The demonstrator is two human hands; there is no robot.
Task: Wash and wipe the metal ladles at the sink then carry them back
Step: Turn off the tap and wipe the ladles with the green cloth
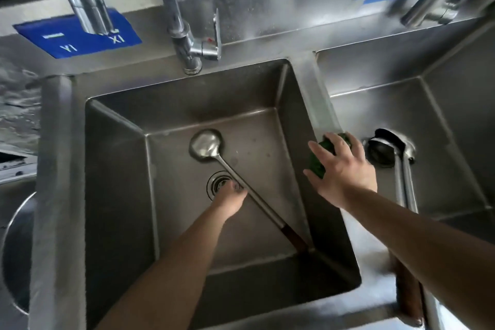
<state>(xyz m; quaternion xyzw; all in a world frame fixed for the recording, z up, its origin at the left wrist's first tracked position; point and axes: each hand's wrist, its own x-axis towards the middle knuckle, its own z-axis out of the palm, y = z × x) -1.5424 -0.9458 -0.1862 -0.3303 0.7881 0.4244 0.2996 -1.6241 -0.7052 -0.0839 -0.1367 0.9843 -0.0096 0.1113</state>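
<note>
Reaching: your left hand (231, 197) is down in the middle basin (120, 169), against the shaft of the ladle (227, 166) just above the drain (218, 183).
Left grip: the fingertips meet the shaft, but whether they curl round it or only touch it cannot be told from this angle.
Ladle in middle basin: its bowl lies on the basin floor toward the back, the shaft runs diagonally to the near right corner, and its dark wooden handle end leans in that corner.
Right hand: your right hand (341, 169) is on the dividing rim between the two basins, over a green scouring pad (318, 162).
Right grip: fingers spread and bent over the pad, thumb at its near edge, holding it against the rim.
Second ladle: another ladle (401, 169) lies in the right basin (442, 120), bowl at the back by your right hand, shaft running toward you, brown handle resting over the near rim.
Faucet: a chrome faucet (184, 43) stands behind the middle basin.
Label: a blue label (67, 37) sits on the ledge at the left.
</note>
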